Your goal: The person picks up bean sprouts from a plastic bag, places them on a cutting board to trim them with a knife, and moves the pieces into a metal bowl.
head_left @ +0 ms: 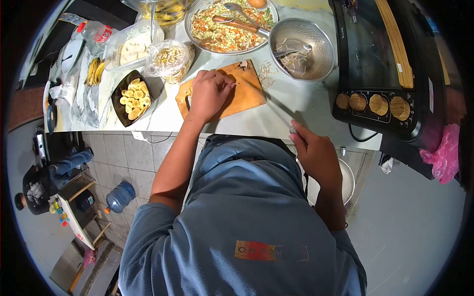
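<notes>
My left hand (212,93) rests on a wooden cutting board (247,93), fingers bent and closed over something small that they mostly hide. A thin pale bit pokes out by the fingertips. My right hand (315,150) is closed round the handle of a knife (281,114) at the counter's front edge; its thin blade, blurred and dark, points up and left toward the board. Thin pale strands (267,74) lie on the counter beyond the board's right corner. A dimpled metal bowl (321,44) behind them holds similar strands and a utensil.
A round tray (190,37) of chopped vegetables stands at the back, tongs across it. Leftward are a bag of pale strands (170,56), a dark bowl (118,103) of sliced banana and a plastic container (111,54). A black oven (380,106) occupies the right.
</notes>
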The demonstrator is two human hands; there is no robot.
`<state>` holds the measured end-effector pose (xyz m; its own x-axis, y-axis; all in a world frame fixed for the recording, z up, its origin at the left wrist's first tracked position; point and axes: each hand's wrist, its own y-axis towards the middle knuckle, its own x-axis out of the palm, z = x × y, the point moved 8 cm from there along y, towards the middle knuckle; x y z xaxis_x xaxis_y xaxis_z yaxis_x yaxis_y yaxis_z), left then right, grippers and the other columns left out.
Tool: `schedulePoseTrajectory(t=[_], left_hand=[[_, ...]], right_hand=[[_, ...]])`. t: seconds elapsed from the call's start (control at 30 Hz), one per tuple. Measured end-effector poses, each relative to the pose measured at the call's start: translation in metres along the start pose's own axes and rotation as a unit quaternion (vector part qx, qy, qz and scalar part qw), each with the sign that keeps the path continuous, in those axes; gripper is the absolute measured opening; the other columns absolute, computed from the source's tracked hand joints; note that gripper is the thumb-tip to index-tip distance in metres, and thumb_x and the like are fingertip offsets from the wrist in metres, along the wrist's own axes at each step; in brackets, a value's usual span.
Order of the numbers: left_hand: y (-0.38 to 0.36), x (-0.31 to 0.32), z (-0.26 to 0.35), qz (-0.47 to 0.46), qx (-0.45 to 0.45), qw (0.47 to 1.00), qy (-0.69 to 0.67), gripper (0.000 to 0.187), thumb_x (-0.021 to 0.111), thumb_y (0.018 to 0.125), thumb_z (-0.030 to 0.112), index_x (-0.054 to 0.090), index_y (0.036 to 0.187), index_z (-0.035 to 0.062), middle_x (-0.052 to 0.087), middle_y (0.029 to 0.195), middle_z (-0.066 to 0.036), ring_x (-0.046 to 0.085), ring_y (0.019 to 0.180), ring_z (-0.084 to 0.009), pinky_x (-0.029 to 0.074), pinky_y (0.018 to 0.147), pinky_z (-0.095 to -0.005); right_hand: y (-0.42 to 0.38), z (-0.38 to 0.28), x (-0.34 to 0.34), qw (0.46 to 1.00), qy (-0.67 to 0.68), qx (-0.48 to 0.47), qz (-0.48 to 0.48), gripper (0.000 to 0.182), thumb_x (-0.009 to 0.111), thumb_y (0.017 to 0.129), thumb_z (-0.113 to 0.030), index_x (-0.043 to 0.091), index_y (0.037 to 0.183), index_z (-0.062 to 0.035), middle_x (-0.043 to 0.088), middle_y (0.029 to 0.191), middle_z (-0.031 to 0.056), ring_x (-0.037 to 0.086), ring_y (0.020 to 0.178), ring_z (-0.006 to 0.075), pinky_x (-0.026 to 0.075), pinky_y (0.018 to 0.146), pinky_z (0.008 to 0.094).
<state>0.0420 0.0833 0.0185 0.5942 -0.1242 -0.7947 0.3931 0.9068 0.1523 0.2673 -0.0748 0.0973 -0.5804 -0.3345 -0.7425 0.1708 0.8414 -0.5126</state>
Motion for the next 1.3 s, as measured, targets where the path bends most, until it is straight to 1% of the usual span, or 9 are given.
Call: schedulePoseTrajectory(t=[0.13, 0.43, 0.5, 0.7, 0.93, 1.0, 1.17, 1.23, 1.3], left_hand=[[0.005, -0.007, -0.001, 0.008, 0.019, 1.0, -0.012, 0.011, 0.079, 0.085, 0.017, 0.077, 0.091, 0.0076, 0.072, 0.092, -0.01, 0.061, 0.092, -0.0314, 0.049, 0.084, -0.0411], [0.06, -0.002, 0.03, 0.014, 0.02, 0.989, -0.143, 0.013, 0.076, 0.086, 0.015, 0.077, 0.093, 0.0047, 0.072, 0.091, -0.014, 0.067, 0.086, -0.0329, 0.053, 0.08, -0.0408], [0.079, 0.003, 0.049, 0.025, 0.094, 0.986, -0.135, 0.015, 0.076, 0.09, 0.014, 0.078, 0.101, 0.0046, 0.074, 0.096, -0.012, 0.067, 0.082, -0.0236, 0.052, 0.074, -0.0335], [0.117, 0.021, 0.089, 0.018, 0.146, 0.984, -0.098, 0.034, 0.079, 0.09, 0.029, 0.075, 0.115, 0.0063, 0.067, 0.082, -0.008, 0.062, 0.072, -0.02, 0.05, 0.069, -0.0333], [0.082, -0.025, 0.04, -0.002, 0.0, 0.997, -0.074, 0.033, 0.077, 0.091, 0.031, 0.075, 0.109, 0.0036, 0.064, 0.076, -0.007, 0.056, 0.064, -0.0144, 0.047, 0.062, -0.0303], [0.058, -0.029, 0.016, -0.033, -0.064, 0.996, -0.05, 0.028, 0.075, 0.09, 0.028, 0.074, 0.093, 0.0007, 0.07, 0.084, -0.014, 0.068, 0.075, -0.0299, 0.053, 0.07, -0.0399], [0.006, -0.023, -0.01, -0.02, -0.023, 0.999, 0.017, 0.029, 0.081, 0.085, 0.029, 0.073, 0.092, 0.0022, 0.07, 0.082, -0.012, 0.068, 0.076, -0.0276, 0.053, 0.071, -0.039], [-0.007, -0.015, -0.01, -0.053, -0.067, 0.995, 0.054, 0.031, 0.082, 0.083, 0.031, 0.072, 0.089, 0.0023, 0.07, 0.085, -0.013, 0.068, 0.077, -0.0281, 0.053, 0.072, -0.0401], [-0.015, -0.007, -0.014, -0.056, -0.079, 0.993, 0.062, 0.032, 0.082, 0.081, 0.032, 0.072, 0.089, 0.0029, 0.069, 0.088, -0.015, 0.068, 0.083, -0.03, 0.053, 0.074, -0.0407]], right_hand=[[-0.002, 0.02, -0.011, 0.996, 0.036, 0.074, 0.031, 0.038, 0.058, 0.102, -0.032, 0.065, 0.133, -0.0114, 0.072, 0.092, 0.0225, 0.07, 0.088, 0.0429, 0.054, 0.081, 0.0481], [-0.018, 0.055, -0.011, 0.986, 0.129, 0.065, 0.085, 0.038, 0.06, 0.1, -0.034, 0.067, 0.128, -0.0081, 0.074, 0.093, 0.0209, 0.072, 0.09, 0.0392, 0.055, 0.079, 0.0442], [-0.021, 0.06, -0.008, 0.985, 0.134, 0.074, 0.083, 0.038, 0.06, 0.1, -0.035, 0.068, 0.126, -0.0076, 0.073, 0.092, 0.021, 0.072, 0.089, 0.0393, 0.055, 0.078, 0.0445], [-0.027, 0.065, -0.005, 0.985, 0.137, 0.075, 0.074, 0.037, 0.059, 0.101, -0.037, 0.069, 0.121, -0.0075, 0.073, 0.088, 0.0208, 0.072, 0.085, 0.0393, 0.054, 0.076, 0.0448], [-0.018, 0.059, -0.004, 0.986, 0.148, 0.071, 0.031, 0.036, 0.059, 0.101, -0.038, 0.07, 0.119, -0.0089, 0.072, 0.085, 0.019, 0.071, 0.083, 0.0389, 0.053, 0.074, 0.0425], [-0.012, 0.053, -0.004, 0.988, 0.141, 0.053, 0.027, 0.036, 0.059, 0.1, -0.038, 0.07, 0.119, -0.0088, 0.072, 0.085, 0.0191, 0.071, 0.083, 0.0389, 0.053, 0.075, 0.0427], [0.004, 0.039, -0.004, 0.993, 0.115, 0.024, -0.003, 0.036, 0.059, 0.1, -0.037, 0.07, 0.119, -0.0093, 0.072, 0.087, 0.02, 0.07, 0.085, 0.0391, 0.052, 0.078, 0.0431], [0.01, 0.036, -0.003, 0.993, 0.116, -0.019, 0.022, 0.035, 0.063, 0.098, -0.032, 0.069, 0.122, -0.0066, 0.064, 0.072, 0.0144, 0.056, 0.062, 0.0211, 0.046, 0.065, 0.0351], [0.013, 0.029, -0.005, 0.995, 0.102, -0.02, 0.01, 0.035, 0.064, 0.098, -0.032, 0.069, 0.121, -0.0067, 0.064, 0.073, 0.0151, 0.057, 0.063, 0.0215, 0.047, 0.066, 0.0349]])
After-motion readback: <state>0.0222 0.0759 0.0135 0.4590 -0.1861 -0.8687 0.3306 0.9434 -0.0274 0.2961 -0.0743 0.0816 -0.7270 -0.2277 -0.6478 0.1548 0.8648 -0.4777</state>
